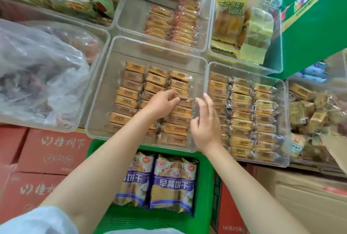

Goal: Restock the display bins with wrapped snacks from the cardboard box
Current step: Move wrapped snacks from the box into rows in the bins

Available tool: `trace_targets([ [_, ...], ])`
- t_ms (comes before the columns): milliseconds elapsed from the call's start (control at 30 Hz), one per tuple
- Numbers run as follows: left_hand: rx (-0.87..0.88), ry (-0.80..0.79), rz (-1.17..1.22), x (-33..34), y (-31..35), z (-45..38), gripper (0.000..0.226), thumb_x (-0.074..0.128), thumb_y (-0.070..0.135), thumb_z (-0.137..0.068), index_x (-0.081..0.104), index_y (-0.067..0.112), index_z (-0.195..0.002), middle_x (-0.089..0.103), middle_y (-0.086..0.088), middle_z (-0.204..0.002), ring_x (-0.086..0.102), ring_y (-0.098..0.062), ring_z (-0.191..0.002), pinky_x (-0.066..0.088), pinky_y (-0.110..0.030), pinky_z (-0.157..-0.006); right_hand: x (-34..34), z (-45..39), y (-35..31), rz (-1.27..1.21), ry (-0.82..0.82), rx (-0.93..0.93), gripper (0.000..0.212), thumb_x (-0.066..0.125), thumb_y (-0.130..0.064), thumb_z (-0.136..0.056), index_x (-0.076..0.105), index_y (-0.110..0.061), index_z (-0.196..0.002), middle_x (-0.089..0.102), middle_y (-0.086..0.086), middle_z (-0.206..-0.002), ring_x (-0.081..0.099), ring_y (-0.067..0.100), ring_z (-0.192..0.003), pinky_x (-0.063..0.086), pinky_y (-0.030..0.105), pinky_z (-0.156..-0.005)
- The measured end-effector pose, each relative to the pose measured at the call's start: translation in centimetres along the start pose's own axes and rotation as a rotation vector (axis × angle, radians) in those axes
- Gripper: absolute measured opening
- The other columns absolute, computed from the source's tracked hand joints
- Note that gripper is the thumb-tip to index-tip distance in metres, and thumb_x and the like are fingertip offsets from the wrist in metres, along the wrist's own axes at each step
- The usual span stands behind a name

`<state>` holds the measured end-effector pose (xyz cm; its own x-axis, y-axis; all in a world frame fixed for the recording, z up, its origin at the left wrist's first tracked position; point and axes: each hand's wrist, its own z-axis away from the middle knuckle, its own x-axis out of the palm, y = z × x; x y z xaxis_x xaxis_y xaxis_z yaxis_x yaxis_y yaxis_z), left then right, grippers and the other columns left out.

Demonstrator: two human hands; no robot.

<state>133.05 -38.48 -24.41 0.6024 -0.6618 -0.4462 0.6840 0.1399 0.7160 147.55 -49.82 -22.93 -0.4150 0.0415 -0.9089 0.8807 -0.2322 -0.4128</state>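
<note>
A clear plastic display bin [105,91] in the middle holds three rows of orange wrapped snacks [131,91]. My left hand [162,103] reaches into it, its curled fingers lying on a snack in the right-hand row. My right hand [205,121] hovers over the bin's right wall, fingers loosely spread and holding nothing. To the right, a second clear bin [281,160] is packed with similar wrapped snacks [242,102]. A cardboard box [309,202] stands at the lower right, and a flap [334,151] of it shows.
Below the middle bin sits a green basket [204,186] with purple biscuit bags [172,183]. Red cartons [52,151] are stacked at the lower left. More clear bins of snacks fill the back. A plastic bag [37,76] lies at left, a green carton [315,19] at the upper right.
</note>
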Motion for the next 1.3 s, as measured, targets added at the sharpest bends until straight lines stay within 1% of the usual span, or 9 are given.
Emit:
trace_targets([
  [233,-0.078,0.177,-0.054,2.7,1.4,1.3,0.041,0.042,0.038,-0.106,0.043,0.03,-0.146,0.042,-0.016,-0.146,0.045,-0.035,-0.131,0.044,-0.047,-0.108,-0.3,-0.2,-0.2,0.112,0.029,-0.054,0.051,0.049,-0.009,-0.091,0.047,-0.015,-0.141,0.036,0.012,-0.155,0.033,0.028,-0.144,0.016,0.053,-0.123],
  [400,-0.065,0.237,0.029,4.1,3.1,4.4,0.073,0.051,0.023,-0.101,0.008,0.018,-0.16,0.032,-0.019,-0.156,0.044,-0.033,-0.135,0.043,-0.041,-0.104,-0.9,0.1,-0.9,0.161,-0.061,-0.048,0.057,0.044,-0.013,-0.096,0.032,-0.014,-0.152,0.024,0.013,-0.163,0.02,0.028,-0.151,0.01,0.047,-0.126],
  [533,-0.018,0.253,-0.04,4.8,3.9,8.2,0.086,0.058,0.021,-0.097,0.001,0.018,-0.161,0.007,-0.01,-0.168,0.008,-0.025,-0.155,0.016,-0.042,-0.124,-3.8,2.7,-1.5,0.069,-0.077,-0.054,0.05,0.047,-0.018,-0.1,0.039,-0.016,-0.149,0.032,0.005,-0.16,0.02,0.023,-0.151,0.012,0.049,-0.125],
  [633,0.1,0.38,-0.081,6.6,6.6,11.8,0.059,0.057,0.018,-0.097,0.036,0.016,-0.152,0.04,-0.008,-0.154,0.038,-0.022,-0.141,0.036,-0.045,-0.116,-8.6,7.0,0.0,-0.121,0.108,-0.154,0.024,0.052,-0.01,-0.096,0.067,-0.009,-0.116,0.067,0.005,-0.112,0.059,0.017,-0.105,0.05,0.045,-0.096],
  [733,0.247,0.403,0.002,11.1,11.3,16.0,0.024,0.054,0.02,-0.099,0.064,0.018,-0.121,0.067,-0.002,-0.113,0.062,-0.014,-0.098,0.055,-0.038,-0.086,-14.6,12.0,3.3,-0.207,0.293,-0.143,0.024,0.048,-0.015,-0.096,0.071,-0.011,-0.1,0.067,0.0,-0.072,0.057,0.013,-0.059,0.05,0.031,-0.053],
  [900,0.349,0.177,0.114,24.8,19.4,23.0,0.016,0.06,0.029,-0.096,0.064,0.027,-0.111,0.065,0.003,-0.11,0.062,-0.013,-0.097,0.052,-0.035,-0.084,-23.6,20.6,13.5,-0.269,0.66,-0.052,0.022,0.046,-0.019,-0.088,0.066,-0.01,-0.082,0.06,-0.004,-0.065,0.05,0.012,-0.056,0.038,0.027,-0.053],
  [1000,0.318,0.141,0.129,32.6,23.0,25.3,0.064,0.067,0.047,-0.089,0.042,0.026,-0.143,0.048,0.002,-0.141,0.049,-0.012,-0.126,0.046,-0.037,-0.105,-26.1,24.6,21.5,-0.237,0.709,0.04,0.022,0.046,-0.02,-0.089,0.064,-0.009,-0.08,0.056,-0.006,-0.064,0.051,0.015,-0.057,0.039,0.03,-0.053],
  [1133,0.29,0.275,0.067,38.6,26.5,26.1,0.101,0.072,0.042,-0.085,0.007,0.021,-0.16,0.029,-0.003,-0.158,0.032,-0.021,-0.144,0.035,-0.039,-0.114,-26.0,26.1,31.2,-0.196,0.358,0.295,0.019,0.047,-0.02,-0.096,0.064,-0.012,-0.091,0.066,0.001,-0.081,0.062,0.023,-0.075,0.054,0.042,-0.067],
  [1300,0.23,0.404,-0.519,40.5,27.4,25.3,0.098,0.064,0.043,-0.092,-0.007,0.032,-0.159,0.017,-0.017,-0.162,0.053,-0.038,-0.125,0.053,-0.041,-0.079,-23.2,24.7,40.3,-0.003,-0.254,0.543,0.044,0.049,-0.026,-0.103,0.044,-0.017,-0.146,0.037,0.016,-0.151,0.04,0.035,-0.137,0.042,0.045,-0.11],
])
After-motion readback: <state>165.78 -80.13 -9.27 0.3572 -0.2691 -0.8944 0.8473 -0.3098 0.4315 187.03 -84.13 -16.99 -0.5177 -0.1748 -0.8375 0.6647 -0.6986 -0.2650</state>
